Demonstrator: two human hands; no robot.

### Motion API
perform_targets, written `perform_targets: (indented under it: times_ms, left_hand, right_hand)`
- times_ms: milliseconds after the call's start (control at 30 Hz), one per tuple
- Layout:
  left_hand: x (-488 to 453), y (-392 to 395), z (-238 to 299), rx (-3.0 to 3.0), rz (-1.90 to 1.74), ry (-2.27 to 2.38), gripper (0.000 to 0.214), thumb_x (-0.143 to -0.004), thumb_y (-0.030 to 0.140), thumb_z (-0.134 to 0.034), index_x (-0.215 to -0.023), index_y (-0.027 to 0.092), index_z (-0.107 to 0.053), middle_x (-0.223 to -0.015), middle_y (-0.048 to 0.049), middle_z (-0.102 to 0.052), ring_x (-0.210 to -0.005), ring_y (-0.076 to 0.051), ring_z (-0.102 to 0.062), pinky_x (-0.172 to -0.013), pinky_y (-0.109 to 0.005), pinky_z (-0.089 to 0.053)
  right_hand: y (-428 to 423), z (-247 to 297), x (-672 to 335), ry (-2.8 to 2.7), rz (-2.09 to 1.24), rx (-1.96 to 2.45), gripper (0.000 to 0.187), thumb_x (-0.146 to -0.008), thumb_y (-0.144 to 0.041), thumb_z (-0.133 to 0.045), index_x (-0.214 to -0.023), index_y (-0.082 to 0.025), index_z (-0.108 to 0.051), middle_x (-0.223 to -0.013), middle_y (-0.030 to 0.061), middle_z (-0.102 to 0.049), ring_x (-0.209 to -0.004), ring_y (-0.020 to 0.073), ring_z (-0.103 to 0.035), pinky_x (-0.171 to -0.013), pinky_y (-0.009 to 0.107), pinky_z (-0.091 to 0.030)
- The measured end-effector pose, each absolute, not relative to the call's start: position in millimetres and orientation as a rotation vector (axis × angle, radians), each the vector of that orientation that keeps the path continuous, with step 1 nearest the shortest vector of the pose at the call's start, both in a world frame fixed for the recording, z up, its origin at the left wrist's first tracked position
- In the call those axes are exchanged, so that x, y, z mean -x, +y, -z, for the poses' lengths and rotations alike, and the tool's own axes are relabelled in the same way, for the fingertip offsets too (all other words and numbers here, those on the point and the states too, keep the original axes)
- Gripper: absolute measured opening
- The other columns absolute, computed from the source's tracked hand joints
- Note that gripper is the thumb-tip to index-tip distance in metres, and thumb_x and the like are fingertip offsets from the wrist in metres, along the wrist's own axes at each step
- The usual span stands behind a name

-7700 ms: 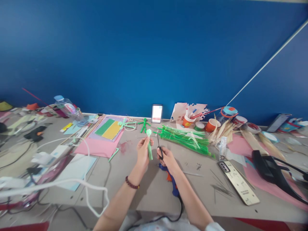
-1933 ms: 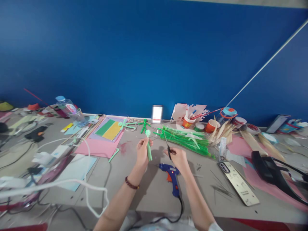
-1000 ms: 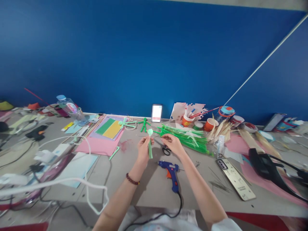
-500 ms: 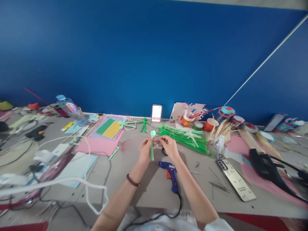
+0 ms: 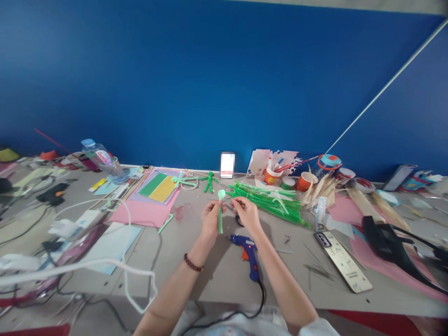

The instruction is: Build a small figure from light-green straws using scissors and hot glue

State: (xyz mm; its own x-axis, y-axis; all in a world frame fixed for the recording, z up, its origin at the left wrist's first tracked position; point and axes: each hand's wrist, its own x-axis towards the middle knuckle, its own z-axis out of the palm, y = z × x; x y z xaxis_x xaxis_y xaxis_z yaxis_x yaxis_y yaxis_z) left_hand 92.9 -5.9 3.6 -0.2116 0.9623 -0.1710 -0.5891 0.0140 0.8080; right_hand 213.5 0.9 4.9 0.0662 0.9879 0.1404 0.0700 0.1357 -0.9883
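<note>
My left hand (image 5: 211, 216) is closed on a pale green pipe-cleaner bundle (image 5: 220, 220), which stands upright with a rounded lump at its top and loose strands hanging below. Just to the right, my right hand (image 5: 246, 213) has its thumb and fingers pinched together; whatever is between them is too small to make out. Below the hands a blue hot glue gun (image 5: 250, 254) with an orange trigger lies on the table, its red light lit. A green pipe-cleaner figure (image 5: 209, 181) and a paler pipe-cleaner figure (image 5: 181, 179) lie behind my left hand.
Several green pipe cleaners (image 5: 269, 205) lie in a pile at the right. Coloured sheets (image 5: 147, 213) are at the left, near a plastic bottle (image 5: 101, 154). A lit phone (image 5: 227, 165) leans on the blue wall. Another phone (image 5: 343, 262) lies at right. A white cable (image 5: 129, 266) loops at front left.
The pale green bundle has shifted very slightly left and its hanging strands have turned a little. Both hands stay nearly in place.
</note>
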Motion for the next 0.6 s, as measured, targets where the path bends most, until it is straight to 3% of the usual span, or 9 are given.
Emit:
perform_targets:
  times_ms: [100,300,600]
  left_hand:
    - [-92.0,-4.6,-2.0,-0.5,-1.565,0.968,0.021,-0.058,0.029,-0.075,-0.063,0.015,-0.06,-0.059,0.0009,-0.062,-0.053,-0.009,-0.057,-0.059,-0.022,-0.045]
    - [-90.8,-3.8,1.3,-0.485,-1.571,0.984,0.021,-0.059,0.029,-0.074,-0.063,0.014,-0.06,-0.06,-0.0001,-0.063,-0.054,-0.008,-0.057,-0.058,-0.021,-0.045]
    - [-90.8,-3.4,3.4,-0.495,-1.549,1.017,0.021,-0.06,0.031,-0.074,-0.063,0.014,-0.061,-0.061,-0.0003,-0.063,-0.055,-0.009,-0.058,-0.058,-0.021,-0.045]
  right_hand:
    - [3.2,-6.0,-217.2,-1.132,-1.032,1.151,0.031,-0.075,-0.046,-0.057,-0.088,-0.018,-0.062,-0.078,0.0046,-0.064,-0.068,0.0176,-0.062,-0.056,0.028,-0.052]
    - [6.3,-5.5,-227.8,-0.856,-1.066,1.145,0.031,-0.069,-0.046,-0.061,-0.083,-0.018,-0.06,-0.076,0.0029,-0.062,-0.062,0.0143,-0.058,-0.053,0.027,-0.05]
    - [5.9,-0.7,-230.0,-0.876,-1.057,1.162,0.033,-0.066,-0.044,-0.065,-0.085,-0.017,-0.062,-0.077,0.0041,-0.064,-0.063,0.0148,-0.058,-0.053,0.026,-0.049]
